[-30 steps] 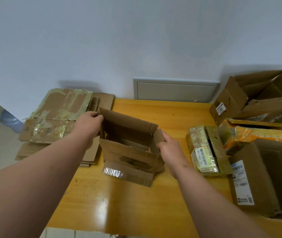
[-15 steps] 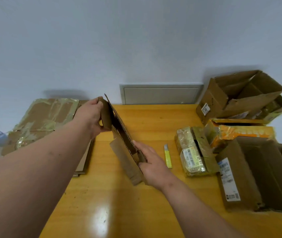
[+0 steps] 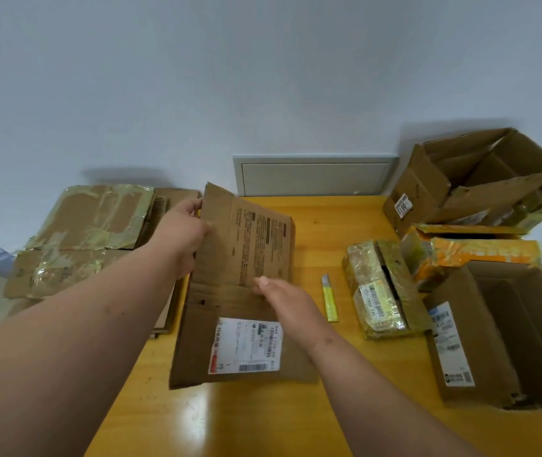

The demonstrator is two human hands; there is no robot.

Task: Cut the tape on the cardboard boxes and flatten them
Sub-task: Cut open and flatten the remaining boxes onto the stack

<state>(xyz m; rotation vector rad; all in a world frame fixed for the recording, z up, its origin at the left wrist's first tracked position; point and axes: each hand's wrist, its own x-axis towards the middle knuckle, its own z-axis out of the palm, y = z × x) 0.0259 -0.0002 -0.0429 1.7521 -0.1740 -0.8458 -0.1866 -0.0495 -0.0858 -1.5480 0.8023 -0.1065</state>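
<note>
Since half a second ago the box has gone from standing on edge to lying nearly flat on the table, label up. Beside it on the left sits the flat stack. The left hand grips the box's far-left edge; the right hand presses its middle with relaxed fingers. Light, stiff, springy board, I judge: best held by its edges. The cutter lies right.

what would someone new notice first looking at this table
First the flattened box in the middle of the yellow table, with the left hand gripping its far left edge and the right hand resting on its face. Next, the stack of flattened cardboard at the left, and the boxes not yet flattened piled at the right, a small yellow cutter lying beside them.
</note>
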